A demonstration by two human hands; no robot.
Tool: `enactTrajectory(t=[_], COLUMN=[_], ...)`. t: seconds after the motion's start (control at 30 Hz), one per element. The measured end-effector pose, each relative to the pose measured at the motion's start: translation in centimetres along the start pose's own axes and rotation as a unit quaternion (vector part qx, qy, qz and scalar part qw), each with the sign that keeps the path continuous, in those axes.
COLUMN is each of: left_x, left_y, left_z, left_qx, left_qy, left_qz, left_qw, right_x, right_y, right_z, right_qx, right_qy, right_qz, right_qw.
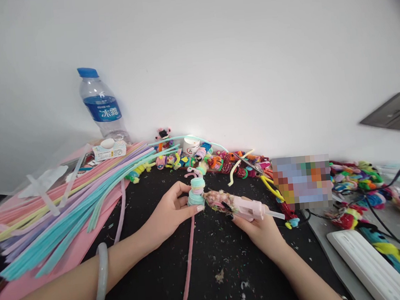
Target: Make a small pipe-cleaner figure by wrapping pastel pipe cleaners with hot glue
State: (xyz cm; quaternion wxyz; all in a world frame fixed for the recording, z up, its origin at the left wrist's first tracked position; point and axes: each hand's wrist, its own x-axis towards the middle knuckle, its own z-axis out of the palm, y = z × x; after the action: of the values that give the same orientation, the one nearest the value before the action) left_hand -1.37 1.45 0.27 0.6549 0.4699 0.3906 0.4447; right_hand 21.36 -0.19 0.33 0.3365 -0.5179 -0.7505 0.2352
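My left hand [168, 212] pinches a small coiled pipe-cleaner figure [196, 192] in pastel blue, green and pink, held upright on the black table [156, 284]. A long pink pipe cleaner [189, 263] trails from the figure toward me. My right hand [259, 229] grips a pink hot glue gun [242, 205], its glue-crusted nozzle pointing left and touching the figure's side. A clear glue stick pokes out of the gun's back end. A pale bangle sits on my left wrist.
A big bundle of pastel pipe cleaners [68, 208] lies at the left. A water bottle [102, 107] stands by the wall. Finished colourful pipe-cleaner pieces [218, 160] line the back edge. A white keyboard [371, 265] and cables lie at the right.
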Motion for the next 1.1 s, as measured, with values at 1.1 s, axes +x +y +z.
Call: enactTrajectory(t=[1.1], left_x=[0.18], left_y=[-0.18], left_z=[-0.28], left_qx=[0.008], left_qy=[0.013], left_qz=[0.011], left_qw=[1.0], right_x=[0.09], right_y=[-0.22], right_z=[0.02], right_qx=[0.023], right_qy=[0.02], right_qz=[0.013], right_qw=[0.999])
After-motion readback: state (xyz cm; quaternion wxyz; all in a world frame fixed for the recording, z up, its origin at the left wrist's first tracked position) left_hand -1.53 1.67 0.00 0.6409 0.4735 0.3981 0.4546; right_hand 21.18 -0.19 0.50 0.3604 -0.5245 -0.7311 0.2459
